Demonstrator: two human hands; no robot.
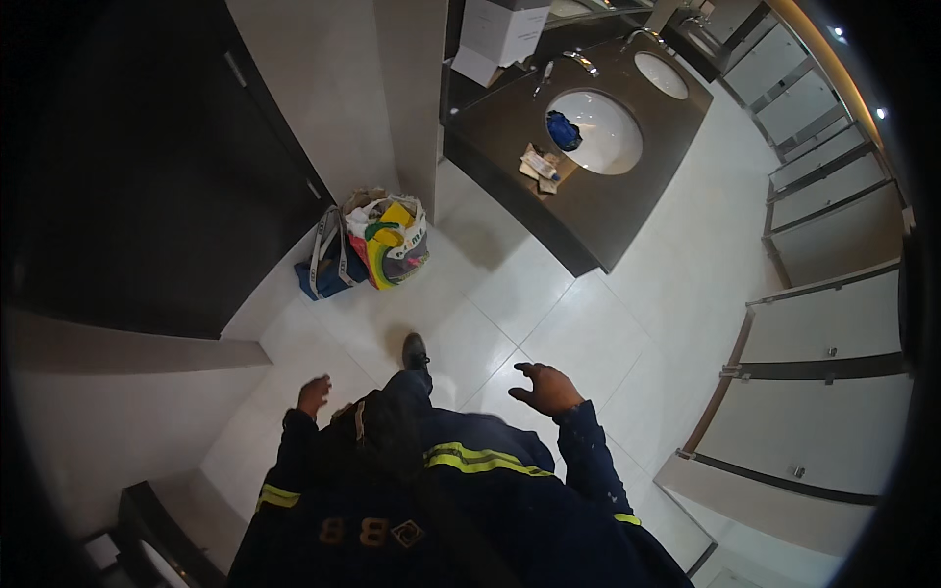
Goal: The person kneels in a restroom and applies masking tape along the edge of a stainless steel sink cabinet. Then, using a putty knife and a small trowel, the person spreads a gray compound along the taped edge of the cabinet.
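Right hand point(549, 388): raised in front of the body, thumb and fingers apart, nothing in the grip. Left hand point(314, 397): out to the side, fingers loosely bent and seemingly apart, also bare (small in view, so the exact finger gaps are hard to read). Dark jacket point(490, 510) with yellow reflective bands; one dark boot point(416, 350) set forward on the pale tile floor point(490, 323).

Nearest things to the hands: colourful shopping bag point(394, 245), stuffed full, yellow item point(395, 218) poking out of the top. Blue bag point(331, 271) with pale straps right beside it, on its left. Both sit on the floor by the wall, near the dark door point(137, 176); neither hand touches them.

Handling, my judgement: get the feet close before bending. Take both straps of the blue bag together. Support the full bag from below, since its loose top could spill. Keep clear of the counter corner.

Further off: dark counter point(598, 230) with small packets point(540, 169) near its edge, blue bundle point(564, 130) inside the nearer basin point(613, 132), white box point(505, 29) behind. Farther basin point(661, 75) beyond. Pale cubicle doors point(804, 421) line the right side.
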